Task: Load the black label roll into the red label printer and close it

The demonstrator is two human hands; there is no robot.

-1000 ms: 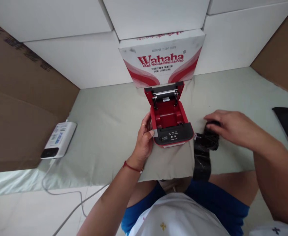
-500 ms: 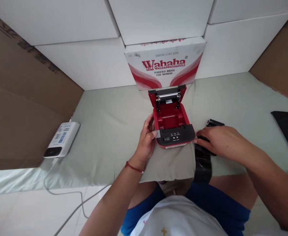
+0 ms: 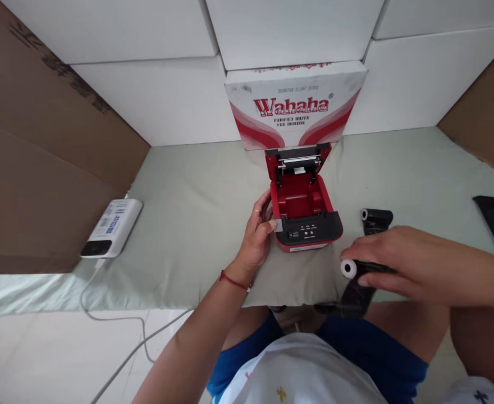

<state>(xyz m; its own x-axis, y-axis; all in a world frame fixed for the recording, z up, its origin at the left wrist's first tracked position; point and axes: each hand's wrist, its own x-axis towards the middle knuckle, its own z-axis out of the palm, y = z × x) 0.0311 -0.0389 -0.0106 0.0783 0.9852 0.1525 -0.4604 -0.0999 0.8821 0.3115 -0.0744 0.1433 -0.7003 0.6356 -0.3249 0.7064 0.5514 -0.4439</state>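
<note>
- The red-and-black printer [image 3: 308, 231] is sitting lid-up between the two hands, midway along the cloth-covered tabletop [image 3: 188, 224], closer to its near edge than its far corners.
- The left hand [image 3: 253, 244] is cupping the printer's left side, fingers half curled, its thumb resting on the grey tab [image 3: 278, 225] at the front corner.
- The right hand [image 3: 392, 261] is closing thumb and fingers around a white-ended black roll [image 3: 348, 269] near the tabletop's near edge — its long axis running roughly parallel to that edge, white end facing left.
- From that hand, the printer's open bay is lying leftward and farther back.
- A second black roll [image 3: 379, 216] is resting just beyond the right hand; a black strip [image 3: 354, 297] is drooping below — blurred, so I can't tell how it's attached.
</note>
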